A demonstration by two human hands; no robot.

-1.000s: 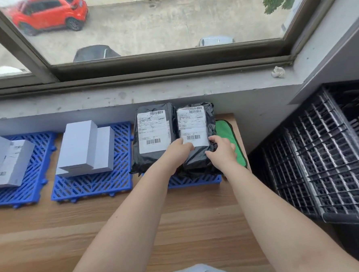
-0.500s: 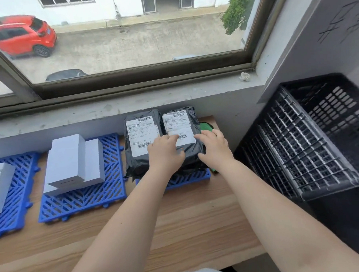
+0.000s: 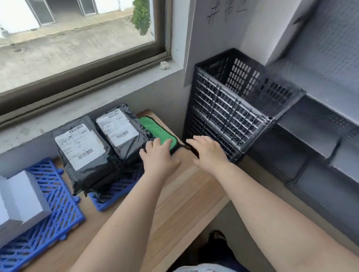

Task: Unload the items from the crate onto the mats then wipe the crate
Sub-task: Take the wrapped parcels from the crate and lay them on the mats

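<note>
Parcels in black plastic wrap sit side by side at the far edge of the table [image 3: 178,199], under the window sill: the left parcel [image 3: 82,154] and the right parcel [image 3: 121,135] touch along their long sides, each with a white shipping label facing up. Both lie on a blue grid mat [image 3: 112,194], whose near edge shows beneath them. A second blue mat [image 3: 45,226] lies just beside it toward the left edge of the table and carries white boxes [image 3: 16,204] stacked together.

Between the right parcel and the right edge of the table lies a green cloth [image 3: 155,129] with a dark border, flat on the wood at the far right corner. The left hand [image 3: 158,156] reaches over its near end, fingers relaxed and slightly spread, fingertips on the cloth without curling round it. The right hand [image 3: 209,151] hovers palm down at the right edge of the table, fingers straight and spread, holding nothing, close to the crate's near lower corner; whether it touches the crate I cannot tell.

The black lattice crate [image 3: 231,109] stands off the right edge of the table, beside the far right corner against the grey wall, tipped so its open mouth faces up and away to the right. Nothing shows inside the part of it that is visible.
</note>
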